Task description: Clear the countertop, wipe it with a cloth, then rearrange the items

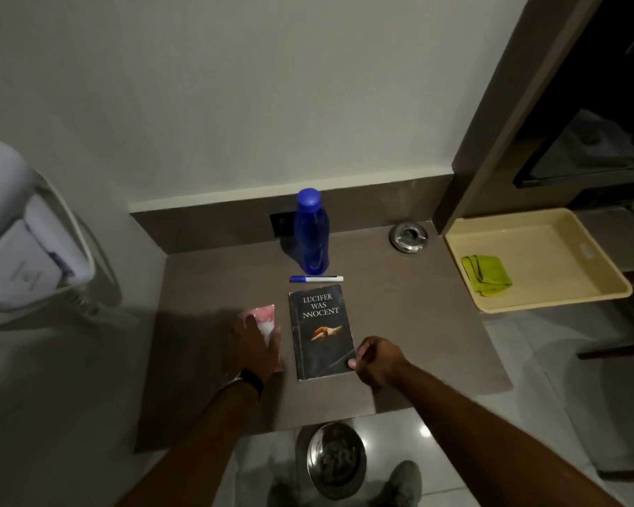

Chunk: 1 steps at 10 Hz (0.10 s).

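A dark paperback book lies flat in the middle of the brown countertop. My right hand pinches its near right corner. My left hand lies flat, fingers spread, on a pink and white packet just left of the book. Behind the book a blue-capped pen lies crosswise, and a blue water bottle stands upright behind it. A folded green cloth rests in a cream tray at the right.
A round metal ashtray sits at the counter's back right corner. A white appliance stands at the left. On the tiled floor below the counter edge is a metal bin, next to my shoes. A dark wall socket is behind the bottle.
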Tool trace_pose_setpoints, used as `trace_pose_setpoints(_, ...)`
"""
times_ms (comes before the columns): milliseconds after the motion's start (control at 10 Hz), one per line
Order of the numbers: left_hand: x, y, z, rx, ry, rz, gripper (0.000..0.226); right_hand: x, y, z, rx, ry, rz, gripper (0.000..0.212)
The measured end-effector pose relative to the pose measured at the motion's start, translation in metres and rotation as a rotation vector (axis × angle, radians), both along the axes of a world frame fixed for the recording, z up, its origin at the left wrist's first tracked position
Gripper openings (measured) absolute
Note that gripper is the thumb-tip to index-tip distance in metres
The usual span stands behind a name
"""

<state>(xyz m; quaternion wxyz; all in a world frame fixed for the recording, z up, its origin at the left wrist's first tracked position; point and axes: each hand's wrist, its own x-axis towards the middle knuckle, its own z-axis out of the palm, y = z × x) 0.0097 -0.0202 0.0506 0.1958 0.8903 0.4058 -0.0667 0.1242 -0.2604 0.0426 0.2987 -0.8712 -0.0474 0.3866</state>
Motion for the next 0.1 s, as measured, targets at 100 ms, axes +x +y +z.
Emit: trace_pose_setpoints(100, 0.0042, 0.0045, 0.0366, 0.202, -0.127, -0.101, 0.062, 0.0053, 0.0033, 0.04, 0.087, -0.134, -0.09, 0.034)
